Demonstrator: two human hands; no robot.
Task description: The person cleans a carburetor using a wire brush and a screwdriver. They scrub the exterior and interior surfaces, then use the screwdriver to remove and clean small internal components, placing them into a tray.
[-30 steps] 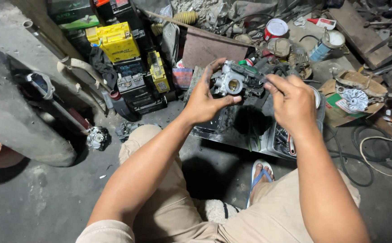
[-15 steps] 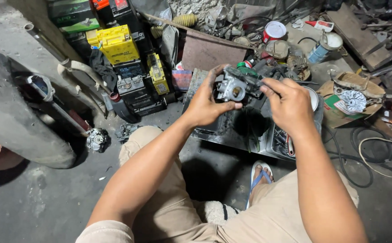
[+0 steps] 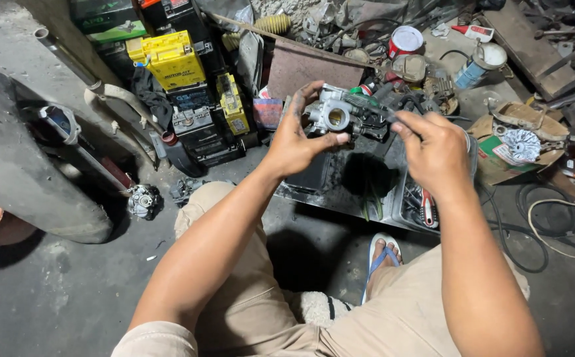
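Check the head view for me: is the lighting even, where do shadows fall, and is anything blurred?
Head view: light is fairly even and bright on the left hand and the grey cast-metal carburettor it holds; dark shadow pools on the black metal tray below them; the right hand looks slightly soft; no strong glare, and the edges bend a little.

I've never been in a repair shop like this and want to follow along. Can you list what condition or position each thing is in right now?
Carburetor: held up above the tray, round bore facing the camera.
Left hand: gripping the carburetor.
Right hand: fingers pinched at the carburetor's right side.
Metal tray: flat on the floor, dirty.
Yellow battery: upright among stacked batteries.
Red-and-white can: upright, lid on.
Blue sandal: worn on the foot.
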